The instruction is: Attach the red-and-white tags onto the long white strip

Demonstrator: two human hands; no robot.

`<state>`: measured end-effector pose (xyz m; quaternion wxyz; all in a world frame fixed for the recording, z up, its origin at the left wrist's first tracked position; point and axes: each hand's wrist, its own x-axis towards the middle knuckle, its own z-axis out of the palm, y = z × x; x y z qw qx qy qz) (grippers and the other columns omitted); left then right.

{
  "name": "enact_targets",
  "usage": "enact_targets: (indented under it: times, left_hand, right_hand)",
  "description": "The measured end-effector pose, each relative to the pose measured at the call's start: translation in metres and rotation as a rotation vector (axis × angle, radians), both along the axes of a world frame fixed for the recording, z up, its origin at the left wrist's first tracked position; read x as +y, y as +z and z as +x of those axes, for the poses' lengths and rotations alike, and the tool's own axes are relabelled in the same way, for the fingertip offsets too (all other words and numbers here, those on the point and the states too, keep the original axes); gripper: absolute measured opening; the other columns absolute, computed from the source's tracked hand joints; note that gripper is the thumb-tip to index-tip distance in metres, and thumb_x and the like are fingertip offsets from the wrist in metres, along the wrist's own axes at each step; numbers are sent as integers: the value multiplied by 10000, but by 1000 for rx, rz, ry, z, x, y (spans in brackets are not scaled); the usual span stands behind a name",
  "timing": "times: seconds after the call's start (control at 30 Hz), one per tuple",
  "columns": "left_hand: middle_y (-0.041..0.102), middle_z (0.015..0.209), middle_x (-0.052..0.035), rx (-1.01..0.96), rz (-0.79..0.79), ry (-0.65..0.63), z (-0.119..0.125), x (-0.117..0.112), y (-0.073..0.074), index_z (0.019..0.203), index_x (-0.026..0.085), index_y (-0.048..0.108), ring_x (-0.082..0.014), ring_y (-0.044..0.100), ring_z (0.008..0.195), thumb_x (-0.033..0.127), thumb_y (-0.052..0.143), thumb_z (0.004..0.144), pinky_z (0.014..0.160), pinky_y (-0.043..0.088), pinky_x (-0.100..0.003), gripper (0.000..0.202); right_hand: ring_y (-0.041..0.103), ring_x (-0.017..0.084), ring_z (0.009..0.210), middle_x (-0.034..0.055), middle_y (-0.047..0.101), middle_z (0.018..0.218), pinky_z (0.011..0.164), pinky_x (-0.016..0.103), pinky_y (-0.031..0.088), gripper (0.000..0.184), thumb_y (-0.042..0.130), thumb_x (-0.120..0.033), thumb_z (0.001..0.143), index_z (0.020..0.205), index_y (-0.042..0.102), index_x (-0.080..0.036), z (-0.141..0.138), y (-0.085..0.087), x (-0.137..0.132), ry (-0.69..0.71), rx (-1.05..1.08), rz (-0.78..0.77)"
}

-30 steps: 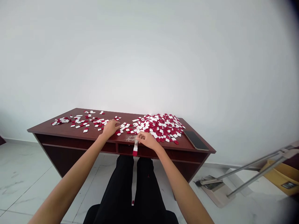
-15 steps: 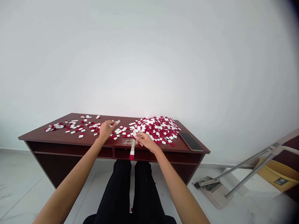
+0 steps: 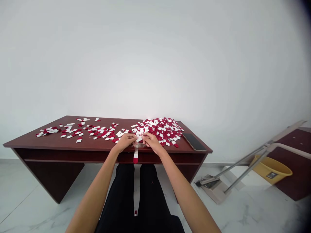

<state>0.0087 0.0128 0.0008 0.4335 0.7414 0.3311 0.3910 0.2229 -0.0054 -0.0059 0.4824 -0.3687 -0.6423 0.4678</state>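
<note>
Black trousers (image 3: 126, 197) are seen at the bottom of the view, with a small red-and-white scrap (image 3: 135, 213) showing between the legs. Above them, the left hand (image 3: 125, 142) and the right hand (image 3: 151, 141) are held close together at the front of the desk, fingertips meeting over a small white piece (image 3: 139, 139). Whether it is firmly pinched cannot be told at this size. Below the hands, a narrow white-and-red strip (image 3: 135, 155) hangs over the desk's front edge, its red end lowest. It is judged to be thin, light and limp, so it is best taken by its upper end, near the fingertips. The dark red wooden desk (image 3: 31, 143) carries loose red-and-white pieces (image 3: 73, 131) strewn across its left half, and a heap (image 3: 161, 131) of the same pieces is piled just beyond the right hand. These look flat and light, easily slid or scattered, and are best lifted singly by an edge; their material cannot be told. A black smartphone (image 3: 193, 142) lies beside the heap. Farther off, a long-handled dustpan (image 3: 213, 186) and a yellow plastic basin (image 3: 270, 171) stand on the marble floor (image 3: 24, 200), before a white wall (image 3: 155, 64).
</note>
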Motion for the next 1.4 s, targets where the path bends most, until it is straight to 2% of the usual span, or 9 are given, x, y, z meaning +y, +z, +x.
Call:
enact_targets:
  times: [0.13, 0.37, 0.57, 0.7, 0.87, 1.07, 1.13, 1.23, 1.4]
  left_hand:
    - [745, 764, -57, 5, 46, 13, 1, -2, 1, 814, 181, 754, -191, 671, 673, 549, 617, 917, 719, 535, -307, 407]
    - [740, 753, -55, 3, 77, 31, 1, -4, 1, 789, 178, 751, -194, 668, 680, 545, 603, 923, 729, 527, -309, 418]
    - [747, 779, -62, -24, 35, 40, 2, -3, 0, 788, 178, 727, -192, 663, 689, 571, 604, 914, 710, 524, -301, 431]
    - [750, 779, -74, -33, 14, 70, 2, -1, -2, 776, 180, 719, -197, 665, 692, 606, 565, 924, 672, 512, -296, 477]
    - [732, 812, -65, -71, 9, 97, 3, 4, -7, 940, 170, 741, -189, 660, 704, 568, 685, 851, 675, 509, -291, 412]
    - [705, 771, -40, -116, 23, 93, 2, 8, -11, 1166, 157, 735, -163, 617, 663, 493, 790, 773, 635, 473, -276, 520]
    - [727, 817, -58, -84, 37, 90, 2, 8, -11, 1105, 156, 767, -169, 618, 687, 498, 784, 775, 641, 471, -279, 475]
    - [741, 830, -73, -30, 49, 96, 2, 7, -11, 931, 154, 794, -185, 630, 713, 510, 773, 778, 641, 474, -282, 387]
    - [731, 807, -64, -37, 92, 94, 2, 7, -11, 886, 170, 779, -184, 635, 706, 487, 768, 788, 639, 480, -278, 332]
  right_hand:
    - [421, 83, 522, -24, 609, 720, 523, 233, 332, 379, 687, -530, 878, 1035, 660, -186, 0, 3, -5, 9, 15, 8]
    - [432, 86, 521, -16, 627, 730, 539, 242, 360, 426, 687, -566, 867, 1060, 672, -187, 0, 2, -4, -4, 15, 8]
    - [435, 87, 520, -14, 629, 737, 530, 238, 363, 425, 682, -567, 879, 1071, 664, -189, 0, 0, -2, -10, 7, 20]
    - [482, 99, 553, -2, 637, 769, 554, 244, 415, 420, 678, -581, 878, 1034, 665, -192, 0, 0, -3, -18, -6, 26]
    - [625, 143, 673, 38, 691, 871, 597, 259, 490, 421, 676, -585, 880, 1041, 671, -196, -1, -1, -1, -30, -8, 27]
    - [645, 160, 665, 1, 652, 751, 594, 264, 501, 463, 669, -559, 900, 1197, 636, -207, 0, -3, 1, -28, -30, 41]
    - [634, 153, 642, -10, 646, 733, 607, 272, 509, 448, 689, -543, 886, 1179, 638, -209, -1, -4, 2, -37, -39, 51]
    - [610, 138, 595, -9, 645, 724, 591, 273, 506, 391, 711, -544, 860, 1027, 661, -194, -2, -8, 5, -84, -76, 60]
    - [601, 132, 550, -9, 648, 709, 563, 266, 498, 382, 690, -557, 875, 1009, 657, -201, -5, -10, 7, -115, -150, 92]
